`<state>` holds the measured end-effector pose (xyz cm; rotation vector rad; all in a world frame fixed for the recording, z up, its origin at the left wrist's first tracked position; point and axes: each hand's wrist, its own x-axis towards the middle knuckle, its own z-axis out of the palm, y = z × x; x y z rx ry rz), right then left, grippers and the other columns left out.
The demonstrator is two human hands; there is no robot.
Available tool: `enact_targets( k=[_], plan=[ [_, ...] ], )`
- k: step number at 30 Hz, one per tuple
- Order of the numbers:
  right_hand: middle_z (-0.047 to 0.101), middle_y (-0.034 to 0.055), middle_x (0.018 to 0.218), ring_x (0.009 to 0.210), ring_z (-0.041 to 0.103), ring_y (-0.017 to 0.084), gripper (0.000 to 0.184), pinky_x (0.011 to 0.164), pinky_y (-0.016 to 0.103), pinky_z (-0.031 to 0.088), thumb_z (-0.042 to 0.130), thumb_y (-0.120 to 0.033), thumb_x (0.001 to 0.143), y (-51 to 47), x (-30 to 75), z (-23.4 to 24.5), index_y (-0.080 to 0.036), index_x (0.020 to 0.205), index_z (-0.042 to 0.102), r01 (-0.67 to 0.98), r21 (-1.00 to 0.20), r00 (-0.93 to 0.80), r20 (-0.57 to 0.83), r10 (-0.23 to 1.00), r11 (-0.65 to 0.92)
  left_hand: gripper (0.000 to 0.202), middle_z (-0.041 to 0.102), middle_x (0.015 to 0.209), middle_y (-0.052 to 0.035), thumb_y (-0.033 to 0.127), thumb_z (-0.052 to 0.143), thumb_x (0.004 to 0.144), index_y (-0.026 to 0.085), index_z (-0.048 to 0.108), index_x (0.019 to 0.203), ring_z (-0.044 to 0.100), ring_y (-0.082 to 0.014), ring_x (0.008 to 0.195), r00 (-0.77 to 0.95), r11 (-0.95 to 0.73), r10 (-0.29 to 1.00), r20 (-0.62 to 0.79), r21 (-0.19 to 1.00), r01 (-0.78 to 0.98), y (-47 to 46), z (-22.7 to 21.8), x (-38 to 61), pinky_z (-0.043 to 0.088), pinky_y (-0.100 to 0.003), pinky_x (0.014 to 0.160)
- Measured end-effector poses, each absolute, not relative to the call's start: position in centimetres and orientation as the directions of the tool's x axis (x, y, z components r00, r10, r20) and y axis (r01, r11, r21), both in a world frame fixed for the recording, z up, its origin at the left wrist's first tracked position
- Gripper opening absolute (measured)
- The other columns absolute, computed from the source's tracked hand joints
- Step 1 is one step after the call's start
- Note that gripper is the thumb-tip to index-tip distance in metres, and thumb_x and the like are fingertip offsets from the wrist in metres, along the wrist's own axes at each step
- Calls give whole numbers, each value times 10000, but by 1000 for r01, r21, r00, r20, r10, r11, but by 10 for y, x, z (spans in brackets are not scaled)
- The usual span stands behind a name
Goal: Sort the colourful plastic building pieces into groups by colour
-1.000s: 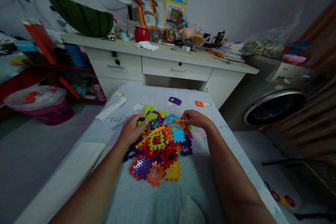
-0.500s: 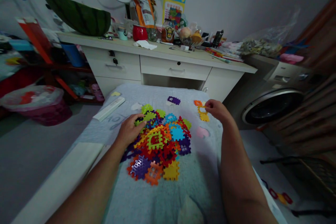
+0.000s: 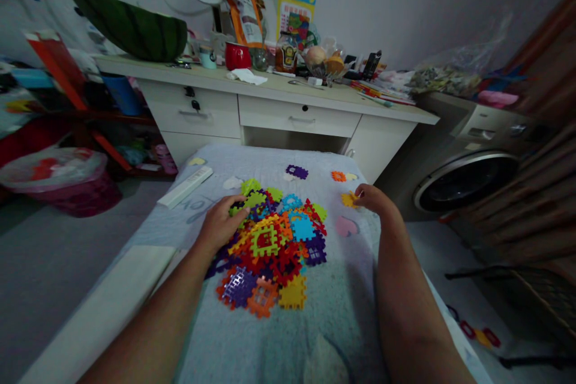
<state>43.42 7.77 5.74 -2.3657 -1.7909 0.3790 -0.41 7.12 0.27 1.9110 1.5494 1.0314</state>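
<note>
My right hand (image 3: 374, 199) pinches a yellow interlocking plastic building piece (image 3: 350, 199) by its right edge, tilted, at the right part of the cloth. Just behind it an orange piece (image 3: 338, 176) lies flat. My left hand (image 3: 224, 220) rests at the left side of a heap of notched pieces, its thumb and forefinger apart beside a green piece (image 3: 255, 198); whether it grips any is hard to see. Within the heap are a green frame piece (image 3: 264, 241), a light blue piece (image 3: 302, 227) and a purple brick-patterned piece (image 3: 238, 287). A purple piece (image 3: 297, 172) lies apart at the back.
The pieces lie on a pale blue patterned cloth (image 3: 346, 312). A white strip-shaped object (image 3: 185, 188) lies at its left edge. Behind stands a white cabinet (image 3: 299, 111) bearing a watermelon (image 3: 135, 27) and jars. A washing machine (image 3: 468, 156) is at right, a lined bin (image 3: 60, 183) at left.
My right hand has drawn the yellow piece slightly toward me, away from the orange piece, and it has tilted. My left hand stays at the heap.
</note>
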Motion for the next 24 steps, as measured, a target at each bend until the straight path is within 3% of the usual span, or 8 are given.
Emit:
enact_targets(
  k=[6, 17, 24],
  plan=[
    [615, 11, 845, 659, 553, 117, 333, 544, 210, 399, 782, -170, 635, 75, 434, 55, -181, 924, 617, 902, -328, 227, -190, 955, -280, 465, 675, 1156, -73, 532, 538, 773, 213, 658, 1090, 613, -264, 1112, 84, -266, 959, 272, 745, 612, 72, 1, -5, 440, -404, 1025],
    [601, 86, 1046, 823, 563, 135, 267, 688, 202, 431, 717, -97, 697, 77, 419, 53, -149, 953, 661, 967, -135, 197, -150, 969, -217, 464, 666, 1179, -75, 520, 535, 767, 208, 651, 1090, 601, -261, 1126, 78, -246, 965, 252, 755, 607, 71, 3, -4, 432, -397, 1033],
    [612, 91, 1041, 854, 574, 157, 272, 713, 231, 422, 731, -130, 701, 77, 408, 75, -150, 963, 659, 976, -126, 160, -117, 980, -175, 477, 662, 1190, -84, 522, 536, 765, 196, 651, 1093, 600, -267, 1131, 80, -248, 964, 252, 754, 609, 73, 0, -5, 424, -399, 1042]
  ],
)
